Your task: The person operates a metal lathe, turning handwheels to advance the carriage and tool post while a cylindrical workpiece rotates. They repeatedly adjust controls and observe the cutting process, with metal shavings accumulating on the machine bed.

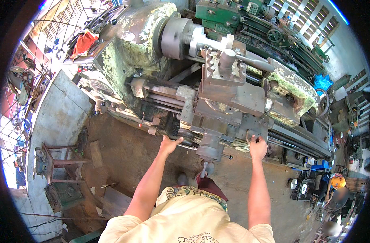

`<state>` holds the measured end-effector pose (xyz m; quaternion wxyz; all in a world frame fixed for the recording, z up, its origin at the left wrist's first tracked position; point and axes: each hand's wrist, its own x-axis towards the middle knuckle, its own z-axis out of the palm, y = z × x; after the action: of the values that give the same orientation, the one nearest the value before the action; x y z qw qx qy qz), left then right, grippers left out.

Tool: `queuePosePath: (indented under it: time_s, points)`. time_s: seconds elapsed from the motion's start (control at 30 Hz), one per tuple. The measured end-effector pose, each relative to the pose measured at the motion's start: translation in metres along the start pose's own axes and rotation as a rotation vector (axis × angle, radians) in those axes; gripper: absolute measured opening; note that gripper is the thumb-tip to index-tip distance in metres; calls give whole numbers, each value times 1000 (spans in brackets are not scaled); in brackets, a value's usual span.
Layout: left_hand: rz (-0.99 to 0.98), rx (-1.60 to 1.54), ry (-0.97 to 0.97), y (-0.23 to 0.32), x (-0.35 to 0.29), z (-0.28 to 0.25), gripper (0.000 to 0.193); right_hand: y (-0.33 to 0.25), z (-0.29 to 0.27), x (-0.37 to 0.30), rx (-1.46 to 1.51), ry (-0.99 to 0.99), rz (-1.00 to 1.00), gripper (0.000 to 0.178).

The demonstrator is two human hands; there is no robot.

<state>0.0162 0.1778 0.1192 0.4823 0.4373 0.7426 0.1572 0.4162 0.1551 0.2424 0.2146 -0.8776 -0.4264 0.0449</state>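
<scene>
Lathe [211, 99], worn and paint-chipped, fills the upper middle of the view, its carriage [239, 99] directly ahead of the person's two hands. The right hand [257, 147] is closed around one dark handle [257, 140] at the carriage front; the left hand [170, 143] is near the machine's front edge, fingers curled and thumb out, though whether it grips anything cannot be told. One tool post [224, 75] stands between the hands and one pale metal workpiece [209, 43], partly hiding it; one round chuck [176, 38] is at that piece's left end. One red-tipped lever [141, 120] lies beyond the left hand. Behind stands one green machine [217, 18] with raised characters on its front. One red cloth [84, 43] lies at far left, one blue plastic bundle [322, 82] at right. Dark lettering marks the wearer's pale shirt [185, 218].
</scene>
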Motion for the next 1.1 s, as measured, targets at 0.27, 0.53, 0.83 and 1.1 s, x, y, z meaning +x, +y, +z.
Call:
queuePosePath:
  time_s: [0.27, 0.53, 0.83, 1.1]
  points:
    - [-29, -48, -26, -8, 9, 1, 131, 3, 2, -1, 15, 28, -17, 33]
    - [-44, -51, -11, 1, -1, -5, 128, 4, 3, 3, 27, 15, 14, 34]
    - [-7, -137, 16, -8, 4, -1, 124, 2, 2, 5, 27, -14, 22, 36]
    - [15, -184, 2, -5, -1, -3, 108, 2, 1, 5, 27, -22, 33, 36]
